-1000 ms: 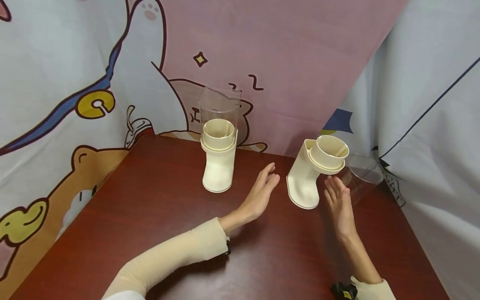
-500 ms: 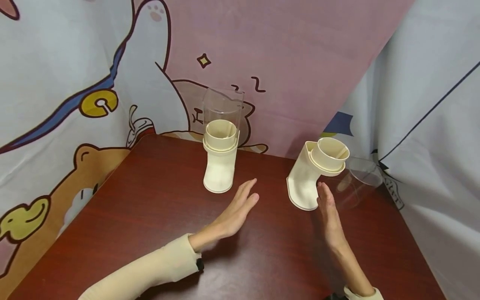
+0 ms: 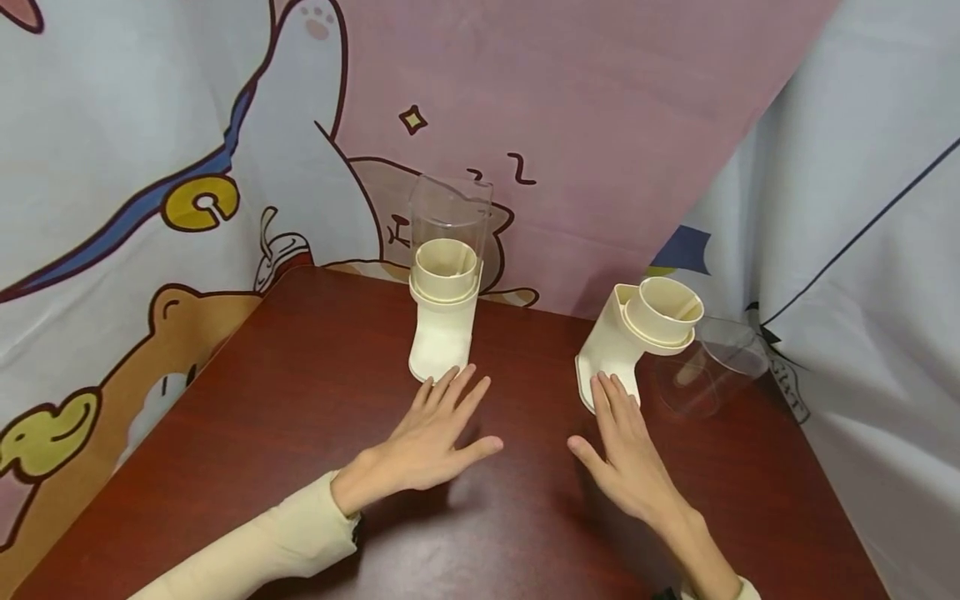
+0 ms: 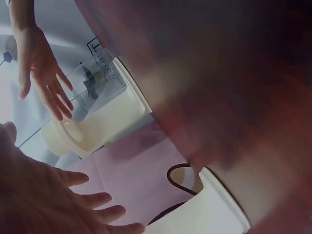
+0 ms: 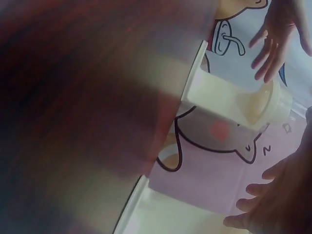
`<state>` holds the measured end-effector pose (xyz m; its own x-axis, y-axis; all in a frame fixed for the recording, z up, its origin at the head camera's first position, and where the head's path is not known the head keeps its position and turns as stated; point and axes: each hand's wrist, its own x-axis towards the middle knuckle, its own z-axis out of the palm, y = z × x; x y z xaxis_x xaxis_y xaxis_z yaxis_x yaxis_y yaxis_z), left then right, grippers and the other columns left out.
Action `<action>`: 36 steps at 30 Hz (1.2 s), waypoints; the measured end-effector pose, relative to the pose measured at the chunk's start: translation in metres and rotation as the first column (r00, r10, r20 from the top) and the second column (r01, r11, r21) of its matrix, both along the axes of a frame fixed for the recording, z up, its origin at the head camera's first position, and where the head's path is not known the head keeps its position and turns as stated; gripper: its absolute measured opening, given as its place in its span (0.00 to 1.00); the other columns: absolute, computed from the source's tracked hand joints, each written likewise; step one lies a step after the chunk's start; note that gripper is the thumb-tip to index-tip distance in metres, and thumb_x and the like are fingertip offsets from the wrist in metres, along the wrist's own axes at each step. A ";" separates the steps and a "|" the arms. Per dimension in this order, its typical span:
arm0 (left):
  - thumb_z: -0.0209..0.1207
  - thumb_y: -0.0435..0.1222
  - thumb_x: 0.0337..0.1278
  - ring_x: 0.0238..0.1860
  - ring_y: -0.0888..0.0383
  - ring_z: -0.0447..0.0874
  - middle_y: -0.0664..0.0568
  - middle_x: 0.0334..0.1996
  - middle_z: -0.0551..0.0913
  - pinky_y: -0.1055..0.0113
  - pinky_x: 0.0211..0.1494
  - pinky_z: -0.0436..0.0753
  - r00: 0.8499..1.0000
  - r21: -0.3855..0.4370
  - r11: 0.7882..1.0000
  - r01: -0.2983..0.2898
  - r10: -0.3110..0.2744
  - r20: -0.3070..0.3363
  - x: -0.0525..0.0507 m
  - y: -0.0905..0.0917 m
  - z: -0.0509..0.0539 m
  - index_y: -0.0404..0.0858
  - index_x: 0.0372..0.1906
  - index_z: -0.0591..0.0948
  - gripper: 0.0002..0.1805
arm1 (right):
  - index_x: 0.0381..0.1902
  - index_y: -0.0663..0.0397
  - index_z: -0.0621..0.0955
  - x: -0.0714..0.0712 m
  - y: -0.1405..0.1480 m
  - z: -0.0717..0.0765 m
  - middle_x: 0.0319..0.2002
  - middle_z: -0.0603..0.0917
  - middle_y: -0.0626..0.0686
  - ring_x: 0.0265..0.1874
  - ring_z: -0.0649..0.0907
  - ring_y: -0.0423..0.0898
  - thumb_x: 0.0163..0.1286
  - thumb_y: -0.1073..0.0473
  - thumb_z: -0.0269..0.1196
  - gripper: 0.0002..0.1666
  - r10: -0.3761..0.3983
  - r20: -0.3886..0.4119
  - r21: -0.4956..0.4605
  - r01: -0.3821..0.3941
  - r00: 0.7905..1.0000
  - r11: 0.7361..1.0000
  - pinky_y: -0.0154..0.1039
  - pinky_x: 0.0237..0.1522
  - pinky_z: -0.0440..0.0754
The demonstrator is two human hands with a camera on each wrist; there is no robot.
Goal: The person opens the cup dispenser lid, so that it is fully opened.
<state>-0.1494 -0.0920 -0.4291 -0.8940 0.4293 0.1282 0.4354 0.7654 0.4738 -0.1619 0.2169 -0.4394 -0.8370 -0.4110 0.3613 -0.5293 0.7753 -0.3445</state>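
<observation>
Currently, the left grip (image 3: pixel 423 446) and right grip (image 3: pixel 632 467) are extended, fingers apart, clamped on nothing; the left stand (image 3: pixel 444 333) and right stand (image 3: pixel 606 343) stand ahead of their respective grips, contact undetermined. An accidental forward push could tip either overhanging stand, or strike the left tube (image 3: pixel 452 200) beyond or right tube (image 3: pixel 708 375) ahead-right of the right grip; neither clear tube shows contents.

I see glossy, smooth wood across the table (image 3: pixel 330 358); smooth plastic in the central stand (image 3: pixel 444 337) and the stand right of centre (image 3: pixel 609 343); shiny, clear material in the right-hand tube (image 3: pixel 716 379); matt cloth in the backdrop (image 3: pixel 600 125) and my sleeve (image 3: pixel 255 533).
</observation>
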 end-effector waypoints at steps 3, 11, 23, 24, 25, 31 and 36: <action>0.42 0.65 0.71 0.81 0.47 0.42 0.50 0.81 0.45 0.41 0.78 0.50 0.999 0.149 0.989 -0.024 0.017 0.045 0.001 -0.006 -0.002 0.51 0.81 0.47 0.43 | 0.81 0.46 0.45 -0.001 -0.009 0.001 0.80 0.48 0.57 0.79 0.50 0.58 0.76 0.49 0.56 0.46 0.038 0.071 -0.089 -0.031 0.997 0.996 0.29 0.77 0.37; 0.35 0.54 0.79 0.80 0.48 0.43 0.47 0.80 0.47 0.43 0.78 0.51 0.983 0.448 0.883 -0.141 0.070 0.173 0.002 -0.026 0.000 0.45 0.81 0.47 0.35 | 0.81 0.38 0.43 -0.013 -0.035 0.009 0.81 0.47 0.53 0.79 0.47 0.55 0.84 0.48 0.36 0.33 0.165 0.275 -0.417 -0.037 0.947 0.908 0.21 0.70 0.45; 0.13 0.64 0.72 0.77 0.39 0.52 0.38 0.77 0.54 0.37 0.76 0.53 0.968 0.760 0.604 -0.240 0.086 0.238 -0.020 -0.061 0.006 0.37 0.79 0.49 0.46 | 0.80 0.60 0.43 -0.043 -0.081 0.019 0.80 0.49 0.62 0.79 0.46 0.59 0.79 0.31 0.27 0.47 0.291 0.304 -0.773 0.057 0.907 0.632 0.50 0.79 0.43; 0.13 0.65 0.70 0.77 0.39 0.52 0.38 0.77 0.54 0.37 0.76 0.53 0.967 0.775 0.582 -0.246 0.089 0.239 -0.023 -0.065 0.008 0.37 0.79 0.50 0.47 | 0.80 0.60 0.43 -0.047 -0.086 0.021 0.80 0.48 0.62 0.79 0.46 0.58 0.78 0.30 0.27 0.49 0.291 0.303 -0.783 0.063 0.908 0.618 0.55 0.79 0.41; 0.13 0.67 0.69 0.77 0.39 0.52 0.38 0.77 0.54 0.38 0.76 0.52 0.966 0.787 0.563 -0.251 0.092 0.242 -0.025 -0.068 0.009 0.38 0.79 0.50 0.49 | 0.80 0.60 0.43 -0.051 -0.091 0.022 0.80 0.48 0.62 0.80 0.46 0.58 0.77 0.28 0.28 0.50 0.295 0.299 -0.793 0.065 0.907 0.606 0.57 0.78 0.40; 0.13 0.72 0.64 0.78 0.41 0.50 0.40 0.78 0.52 0.40 0.77 0.51 0.970 0.832 0.499 -0.242 0.112 0.216 -0.050 -0.083 0.021 0.39 0.80 0.48 0.53 | 0.80 0.57 0.44 -0.077 -0.124 0.033 0.80 0.49 0.59 0.80 0.47 0.55 0.73 0.23 0.29 0.54 0.307 0.280 -0.817 0.058 0.910 0.573 0.56 0.79 0.40; 0.12 0.71 0.63 0.79 0.44 0.50 0.42 0.78 0.54 0.44 0.79 0.50 0.958 0.865 0.413 -0.285 0.121 0.258 -0.078 -0.083 0.024 0.40 0.80 0.49 0.53 | 0.81 0.55 0.42 -0.093 -0.155 0.043 0.81 0.48 0.56 0.80 0.47 0.51 0.69 0.19 0.28 0.58 0.321 0.262 -0.838 0.050 0.910 0.543 0.54 0.79 0.40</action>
<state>-0.2272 -0.1746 -0.4050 -0.9796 -0.0463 0.1954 0.1979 -0.0595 0.9784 -0.2544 0.0623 -0.3959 -0.9310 -0.2116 0.2974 -0.3008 -0.0168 -0.9535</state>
